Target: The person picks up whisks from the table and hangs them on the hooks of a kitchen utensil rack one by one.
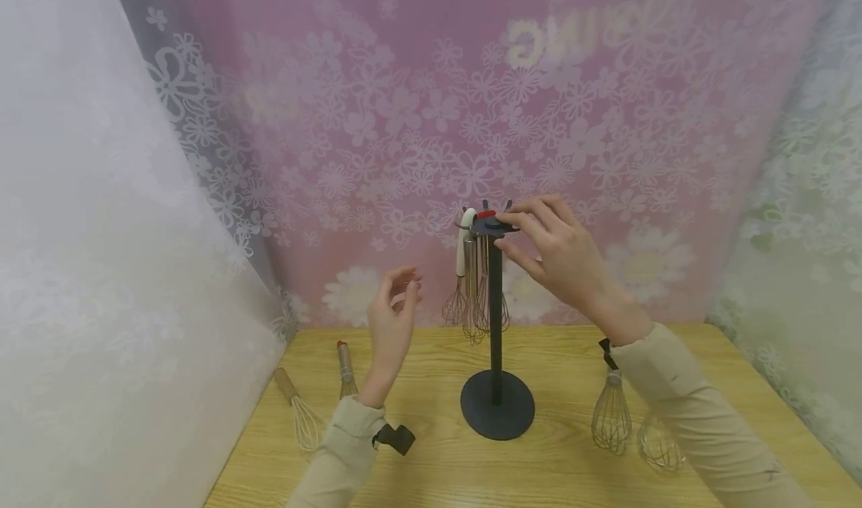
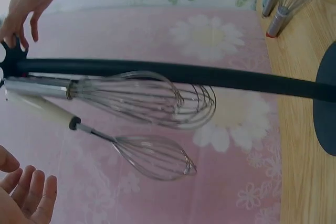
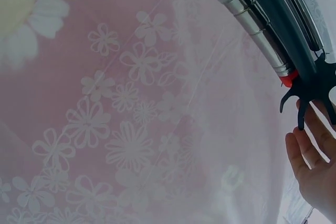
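My right hand (image 1: 559, 250) is at the top of a black stand (image 1: 496, 321). Its fingers touch the star-shaped hook rack (image 3: 316, 83), while the thumb lies lower, apart from the rack in the left wrist view. Several whisks hang from the hooks, heads down. One has a white handle (image 2: 44, 109), another a metal handle (image 2: 39, 87), and a third ends in a red tip (image 3: 287, 79). Left of them my left hand (image 1: 393, 321) hovers over the table, fingers loosely bent, holding nothing.
On the wooden table (image 1: 431, 463), a wooden-handled whisk (image 1: 303, 418) and a red-ended whisk (image 1: 346, 362) lie at left. A wire whisk (image 1: 611, 414) and another whisk head (image 1: 658, 444) lie at right, by my sleeve. Flowered pink cloth (image 1: 431, 119) hangs behind.
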Demonstrator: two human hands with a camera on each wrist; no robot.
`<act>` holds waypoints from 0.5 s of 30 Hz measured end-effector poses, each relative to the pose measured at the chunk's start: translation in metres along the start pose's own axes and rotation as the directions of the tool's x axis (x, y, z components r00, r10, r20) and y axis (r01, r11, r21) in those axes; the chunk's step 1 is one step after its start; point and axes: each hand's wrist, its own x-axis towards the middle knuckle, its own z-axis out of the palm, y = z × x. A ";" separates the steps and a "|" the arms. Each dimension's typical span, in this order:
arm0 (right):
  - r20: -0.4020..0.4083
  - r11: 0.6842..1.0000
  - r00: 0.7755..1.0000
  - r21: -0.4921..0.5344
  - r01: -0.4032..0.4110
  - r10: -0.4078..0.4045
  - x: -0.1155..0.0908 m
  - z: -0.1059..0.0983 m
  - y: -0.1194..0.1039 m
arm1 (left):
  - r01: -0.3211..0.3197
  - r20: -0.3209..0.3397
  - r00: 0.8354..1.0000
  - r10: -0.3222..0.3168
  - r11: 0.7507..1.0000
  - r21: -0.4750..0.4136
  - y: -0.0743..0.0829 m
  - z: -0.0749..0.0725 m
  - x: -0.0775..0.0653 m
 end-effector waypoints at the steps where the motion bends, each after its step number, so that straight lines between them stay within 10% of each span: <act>1: 0.003 1.000 1.000 0.000 -0.002 0.002 0.000 0.000 0.000 | 0.010 -0.002 1.000 -0.010 1.000 0.003 -0.002 -0.002 0.000; 15: 0.009 1.000 1.000 -0.008 -0.009 0.009 -0.001 -0.001 -0.001 | 0.161 -0.077 0.985 -0.157 0.985 0.060 -0.057 -0.042 -0.002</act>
